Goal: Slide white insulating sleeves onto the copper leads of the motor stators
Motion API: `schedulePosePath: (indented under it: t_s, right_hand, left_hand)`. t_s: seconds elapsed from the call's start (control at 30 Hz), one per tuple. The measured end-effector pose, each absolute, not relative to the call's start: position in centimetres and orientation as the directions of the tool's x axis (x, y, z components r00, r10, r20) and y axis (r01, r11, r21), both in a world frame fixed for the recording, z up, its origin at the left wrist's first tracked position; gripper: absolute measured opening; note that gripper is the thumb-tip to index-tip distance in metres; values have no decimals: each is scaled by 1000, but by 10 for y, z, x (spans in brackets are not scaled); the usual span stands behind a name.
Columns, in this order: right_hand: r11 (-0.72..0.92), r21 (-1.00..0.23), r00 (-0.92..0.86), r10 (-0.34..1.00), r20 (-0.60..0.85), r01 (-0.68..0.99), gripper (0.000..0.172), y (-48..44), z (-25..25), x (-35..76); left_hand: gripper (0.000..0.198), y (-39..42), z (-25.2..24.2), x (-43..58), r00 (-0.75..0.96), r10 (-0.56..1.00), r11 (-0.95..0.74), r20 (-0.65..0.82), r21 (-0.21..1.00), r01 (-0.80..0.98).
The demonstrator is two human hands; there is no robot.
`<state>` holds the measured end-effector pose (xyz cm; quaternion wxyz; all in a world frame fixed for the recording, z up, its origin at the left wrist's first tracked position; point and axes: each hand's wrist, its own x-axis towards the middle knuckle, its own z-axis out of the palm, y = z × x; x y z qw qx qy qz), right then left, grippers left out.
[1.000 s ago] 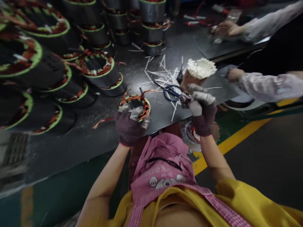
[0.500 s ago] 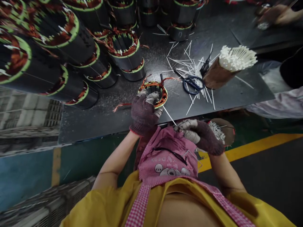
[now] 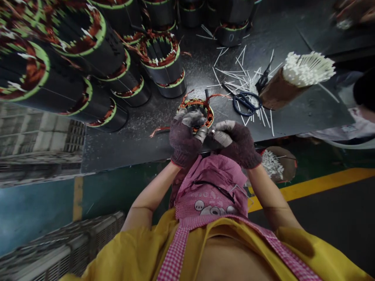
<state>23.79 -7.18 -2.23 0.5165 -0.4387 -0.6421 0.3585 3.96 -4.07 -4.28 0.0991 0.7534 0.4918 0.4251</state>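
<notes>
A motor stator (image 3: pixel 211 113) with copper windings and a yellow-green rim stands at the table's front edge. Gloved, with taped fingertips, my left hand (image 3: pixel 187 134) grips its near-left rim, fingers reaching into the bore. At the near-right rim my right hand (image 3: pixel 234 141), gloved the same way, has thumb and fingers pinched together on a white cable tie (image 3: pixel 213 132). Only a speck of that tie shows; the rest is hidden by the fingers. Red-brown lead wires (image 3: pixel 160 130) stick out to the left of the stator, and others to the right.
Finished-looking stators (image 3: pixel 164 66) stand stacked at the left and back. Blue-handled scissors (image 3: pixel 247 104) lie on loose white cable ties (image 3: pixel 241 80), beside an upright bundle of ties (image 3: pixel 307 70). A container of white clippings (image 3: pixel 272 164) sits below the table edge. A co-worker's hand (image 3: pixel 354 11) is at upper right.
My right hand has moved up and left, from the tie's outstretched end above the apron to the stator's rim. My left hand keeps its hold. The whole view has shifted slightly.
</notes>
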Motion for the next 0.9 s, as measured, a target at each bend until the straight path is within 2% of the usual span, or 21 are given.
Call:
schedulePosePath:
  t_s: [0.1, 0.33, 0.5, 0.57, 0.7, 0.83, 0.9]
  right_hand:
    - [377, -900, -89, 926, 366, 219, 12, -71, -23, 240]
    - [384, -898, -86, 923, 375, 214, 15, -66, -26, 235]
    - [254, -855, -55, 965, 258, 452, 23, -58, -27, 234]
    - [249, -818, -64, 965, 253, 518, 23, -57, -26, 235]
    - [345, -748, -110, 932, 346, 567, 21, -59, -21, 232]
    - [425, -615, -169, 887, 430, 665, 28, -59, -6, 230]
    - [452, -597, -114, 849, 516, 663, 27, -61, 4, 234]
  left_hand:
    - [5, -38, -41, 41, 158, 774, -564, 613, 555, 611]
    - [4, -36, -43, 41, 184, 763, -588, 620, 547, 596]
    - [6, -36, -36, 35, 241, 777, -579, 581, 511, 635]
    - [6, -37, -35, 32, 276, 771, -597, 574, 499, 628]
    - [8, -37, -36, 34, 264, 768, -603, 583, 522, 603]
    - [8, -34, -35, 44, 201, 807, -523, 555, 515, 679]
    - [6, -33, -32, 48, 193, 812, -511, 552, 511, 691]
